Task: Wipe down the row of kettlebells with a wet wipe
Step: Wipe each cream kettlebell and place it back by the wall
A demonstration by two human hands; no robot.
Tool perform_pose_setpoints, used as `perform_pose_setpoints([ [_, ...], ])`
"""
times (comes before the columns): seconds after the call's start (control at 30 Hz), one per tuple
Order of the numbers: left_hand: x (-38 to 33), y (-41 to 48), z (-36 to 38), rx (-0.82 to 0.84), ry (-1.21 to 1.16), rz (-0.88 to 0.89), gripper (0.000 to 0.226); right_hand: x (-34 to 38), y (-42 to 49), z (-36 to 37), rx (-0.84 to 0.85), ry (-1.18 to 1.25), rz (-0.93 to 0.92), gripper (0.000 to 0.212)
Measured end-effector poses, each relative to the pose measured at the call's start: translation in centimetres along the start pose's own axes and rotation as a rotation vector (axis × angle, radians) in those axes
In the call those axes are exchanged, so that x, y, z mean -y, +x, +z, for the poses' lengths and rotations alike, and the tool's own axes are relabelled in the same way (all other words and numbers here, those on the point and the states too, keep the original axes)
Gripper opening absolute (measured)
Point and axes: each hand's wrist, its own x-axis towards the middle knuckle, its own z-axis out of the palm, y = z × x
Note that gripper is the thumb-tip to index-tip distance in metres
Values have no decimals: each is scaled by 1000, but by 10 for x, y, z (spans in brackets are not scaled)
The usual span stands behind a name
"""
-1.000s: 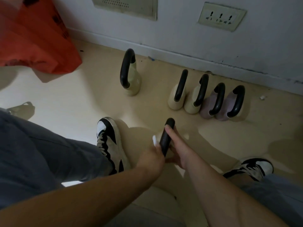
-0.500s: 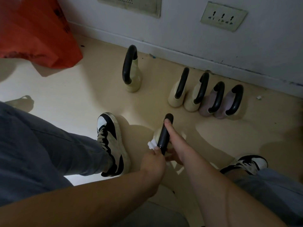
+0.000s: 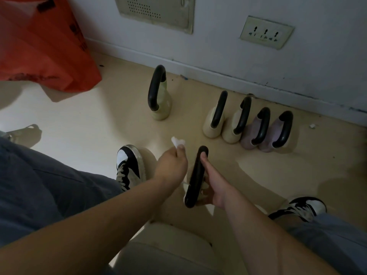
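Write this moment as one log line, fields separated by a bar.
left hand: pinches wet wipe, off handle | right hand: holds kettlebell handle | row by wall: four kettlebells

Kettlebell handle (image 3: 195, 177): smooth black, dull sheen, plastic or rubber-like coating. Kettlebell bodies: matt cream (image 3: 213, 126) and matt lilac (image 3: 248, 135), seemingly soft-coated. Wet wipe (image 3: 177, 141): thin white crumpled non-woven cloth. Floor (image 3: 89, 124): smooth beige, semi-glossy, reflecting light. Bag (image 3: 39, 46): thin orange plastic, creased, slightly shiny. Trousers (image 3: 39, 185): matt grey-blue woven cloth. Wall socket (image 3: 266, 32): smooth plastic plate.
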Motion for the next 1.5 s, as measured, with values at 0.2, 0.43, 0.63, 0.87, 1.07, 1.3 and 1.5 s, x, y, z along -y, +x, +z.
perform_pose_setpoints([
  [0.2,68,-46,56,159,873,832,55,1,5,-12,25,79,13,80],
  [0.43,30,12,57,288,1143,909,60,0,12,-15,44,150,32,85],
  [0.63,55,-10,69,218,1080,788,64,-3,16,-16,-2,203,77,97],
  [0.87,53,-18,55,209,1071,886,55,-4,29,-23,-79,214,59,95],
  [1.07,-2,38,78,298,1061,677,40,-11,35,-16,-104,225,-7,80],
  [1.3,-51,94,93,620,1141,286,38,0,33,-22,-8,288,63,80],
  [1.5,-43,90,91,585,1183,386,38,-3,31,-22,-6,293,61,72],
])
